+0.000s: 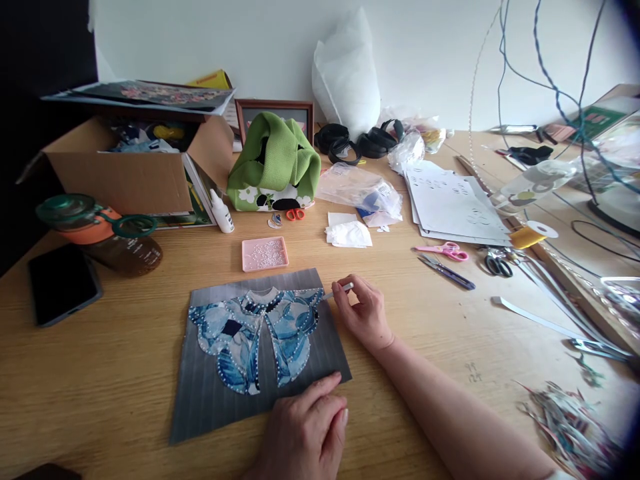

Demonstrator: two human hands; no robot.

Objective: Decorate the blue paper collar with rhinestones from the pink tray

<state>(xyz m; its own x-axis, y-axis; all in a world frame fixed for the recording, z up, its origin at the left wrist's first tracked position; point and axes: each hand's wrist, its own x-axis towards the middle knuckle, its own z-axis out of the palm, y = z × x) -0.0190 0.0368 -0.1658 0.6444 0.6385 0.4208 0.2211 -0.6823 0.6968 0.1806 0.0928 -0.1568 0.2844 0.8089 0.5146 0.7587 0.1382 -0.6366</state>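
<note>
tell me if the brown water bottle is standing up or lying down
Lying down. The brown water bottle rests on its side on the wooden table, its green lid pointing left, beside the black phone.

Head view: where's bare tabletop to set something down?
Free: left of the grey sheet, below the phone; also between the right hand and the paper shreds. Crowded: back edge and right side, around the scissors.

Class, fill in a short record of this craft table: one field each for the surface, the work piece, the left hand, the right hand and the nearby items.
Surface: wooden table
Work piece: blue paper collar, edged with beads, on a grey sheet
Left hand: pressed on the grey sheet's lower right corner
Right hand: pinching a thin tool at the collar's right tip
Nearby: pink bead tray, glue bottle, pink scissors, phone
</note>
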